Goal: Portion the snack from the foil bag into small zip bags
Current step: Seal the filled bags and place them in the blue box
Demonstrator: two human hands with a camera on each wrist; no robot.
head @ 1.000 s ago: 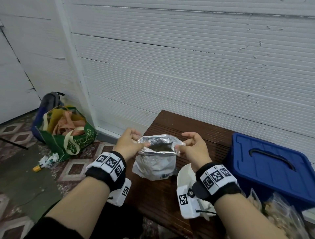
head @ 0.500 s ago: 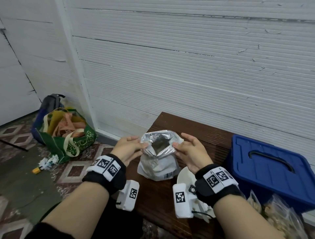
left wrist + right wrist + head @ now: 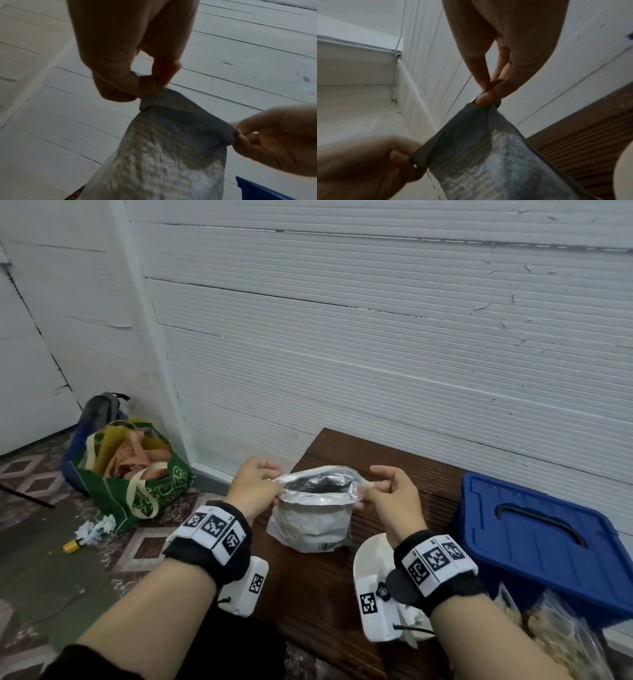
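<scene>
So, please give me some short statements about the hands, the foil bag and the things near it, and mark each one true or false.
1. Both hands pinch the foil bag at its rim. True: left hand, right hand.
2. The mouth of the foil bag is closed flat. False: it is pulled open.
3. The foil bag stands on the wooden bench. True.
4. The blue box has its lid off. False: the lid is on.
5. The green tote bag is on the bench. False: it is on the floor.

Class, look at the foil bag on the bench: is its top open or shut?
Open. The left hand and right hand each pinch a corner of the foil bag, spreading its mouth so the shiny lining shows.
</scene>
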